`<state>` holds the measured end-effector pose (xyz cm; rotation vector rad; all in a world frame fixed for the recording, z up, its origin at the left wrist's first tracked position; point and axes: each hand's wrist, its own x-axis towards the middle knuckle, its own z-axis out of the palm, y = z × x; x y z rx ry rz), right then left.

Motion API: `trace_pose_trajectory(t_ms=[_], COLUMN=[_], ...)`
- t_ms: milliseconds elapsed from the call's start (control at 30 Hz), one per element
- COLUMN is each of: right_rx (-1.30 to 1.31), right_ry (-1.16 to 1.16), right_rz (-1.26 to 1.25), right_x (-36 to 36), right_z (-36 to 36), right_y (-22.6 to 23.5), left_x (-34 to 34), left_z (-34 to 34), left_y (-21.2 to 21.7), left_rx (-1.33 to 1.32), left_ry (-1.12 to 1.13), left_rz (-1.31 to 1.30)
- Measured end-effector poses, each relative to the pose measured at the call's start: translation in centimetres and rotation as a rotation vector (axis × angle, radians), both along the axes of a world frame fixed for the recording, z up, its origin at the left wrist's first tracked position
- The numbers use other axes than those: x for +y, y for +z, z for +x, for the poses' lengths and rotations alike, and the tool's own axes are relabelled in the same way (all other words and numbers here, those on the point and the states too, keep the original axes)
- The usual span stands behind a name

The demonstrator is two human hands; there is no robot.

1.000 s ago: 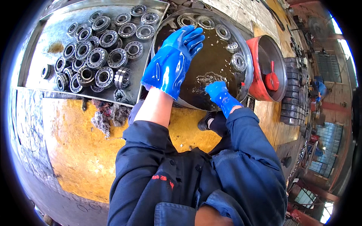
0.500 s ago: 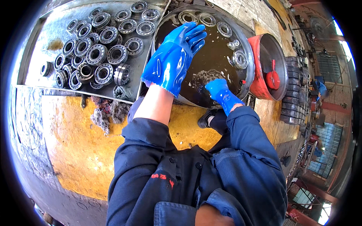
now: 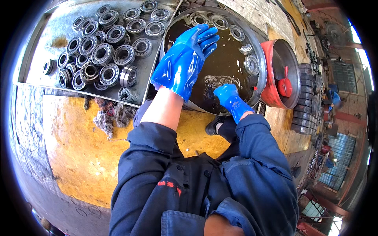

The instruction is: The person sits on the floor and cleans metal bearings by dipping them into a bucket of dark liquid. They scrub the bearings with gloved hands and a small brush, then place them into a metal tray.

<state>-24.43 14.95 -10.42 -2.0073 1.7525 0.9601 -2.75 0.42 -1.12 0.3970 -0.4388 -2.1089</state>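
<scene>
A round metal tub [image 3: 260,74] holds murky brown liquid, with several bearings [image 3: 236,33] along its far and right inner edge. My left hand [image 3: 189,51], in a long wet blue glove, reaches over the tub's left side with its fingers stretched out and nothing visible in them. Lower in the tub, my right hand [image 3: 228,95], in a blue glove too, is closed at the liquid's surface. Ripples spread beside its fingers. Whatever it holds, if anything, is hidden in the dark liquid.
On the left, a metal tray [image 3: 43,88] carries many loose bearings [image 3: 102,54] and a grey rag [image 3: 126,95]. Right of the tub lies a red drum [image 3: 271,78] with a red scoop-like tool [image 3: 285,87] inside. Dirty fibre waste [image 3: 104,122] hangs below the tray.
The ripples beside my right hand have shifted and spread slightly. The view has moved a little; my left hand keeps its stretched-out pose.
</scene>
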Motion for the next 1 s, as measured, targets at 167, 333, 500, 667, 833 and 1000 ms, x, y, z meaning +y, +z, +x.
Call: trace_pose_trajectory(t_ms=[167,333,500,667,833,1000], right_rx=[-0.476,-0.216,-0.044,-0.364,0.002,-0.008], right_ry=[-0.771,-0.254,0.04,-0.494,-0.353,0.214], right_rz=[-0.214,-0.159,-0.08,-0.172,-0.103,-0.098], right_x=[4.3,1.8,1.1,3.3,0.4,0.0], right_z=[-7.5,-1.8,-0.4,-4.2,0.5,-0.6], right_y=[-6.5,-2.7,-2.4,-2.5,-0.6,-2.1], left_x=[0.0,0.5,0.3,0.2,0.3,0.3], left_z=[-0.9,0.0,-0.2,-0.2,-0.1,0.1], left_y=[0.9,0.4,-0.1,0.2,0.0,-0.2], left_rx=[-0.005,0.023,0.074,0.065,0.067,0.076], left_ry=[-0.026,0.025,0.033,0.013,0.019,0.03], left_rz=[0.016,-0.017,-0.011,0.002,0.02,-0.012])
